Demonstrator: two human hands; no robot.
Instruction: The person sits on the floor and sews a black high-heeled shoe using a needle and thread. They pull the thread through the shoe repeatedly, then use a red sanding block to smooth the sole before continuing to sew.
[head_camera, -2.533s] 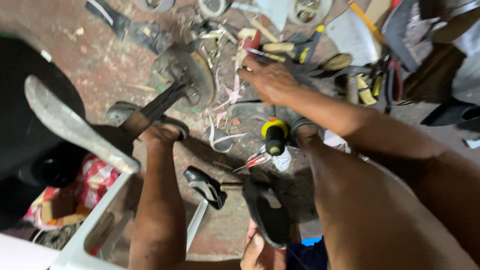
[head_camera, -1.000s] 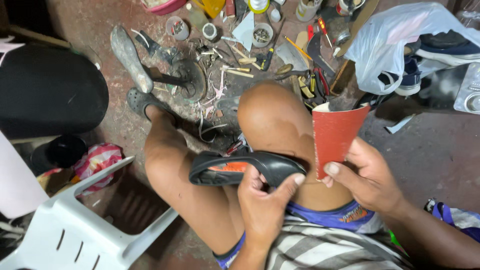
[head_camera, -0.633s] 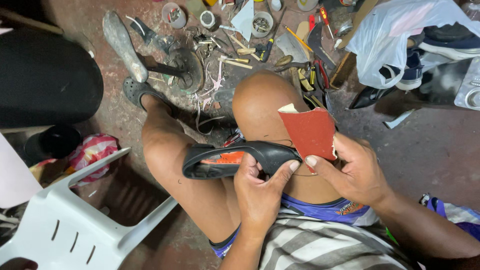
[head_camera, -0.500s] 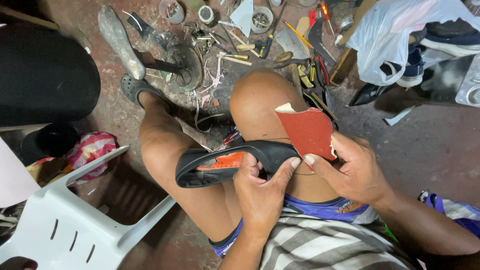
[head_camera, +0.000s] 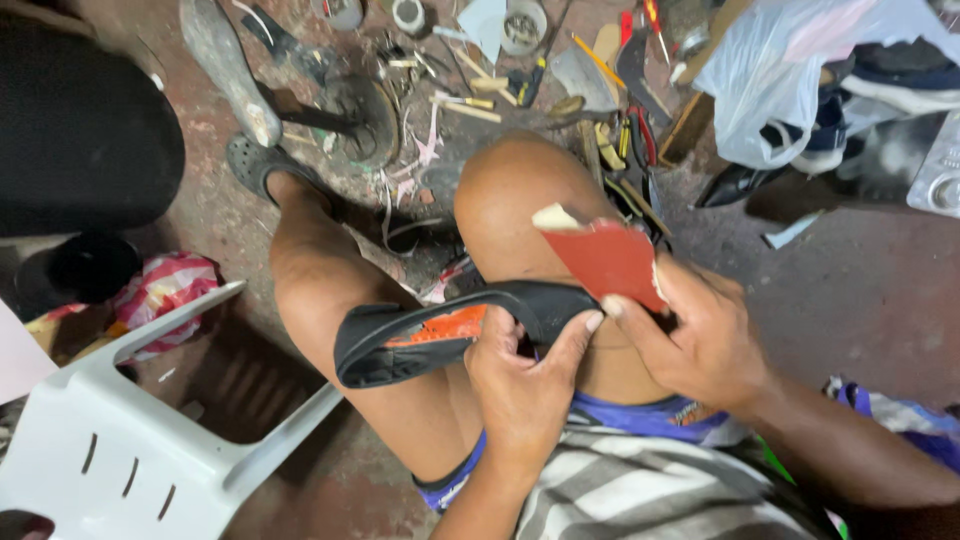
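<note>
My left hand (head_camera: 525, 375) grips a black shoe (head_camera: 450, 330) with an orange insole, held across my lap with its toe pointing left. My right hand (head_camera: 700, 335) pinches a red sheet of sandpaper (head_camera: 605, 258) against the shoe's heel end, above my right knee. Both my bare legs stretch forward, and my left foot wears a grey sandal (head_camera: 255, 165) on the floor.
A metal shoe last stand (head_camera: 300, 95) rises ahead of my left foot. Scattered hand tools (head_camera: 600, 120) and scraps litter the floor beyond my knees. A plastic bag with shoes (head_camera: 800, 80) lies at the upper right. A white plastic chair (head_camera: 150, 420) stands at the lower left.
I was reaching forward among the tools; now I sit back with the shoe in my left hand and the sandpaper in my right, brought down onto the shoe's heel end.
</note>
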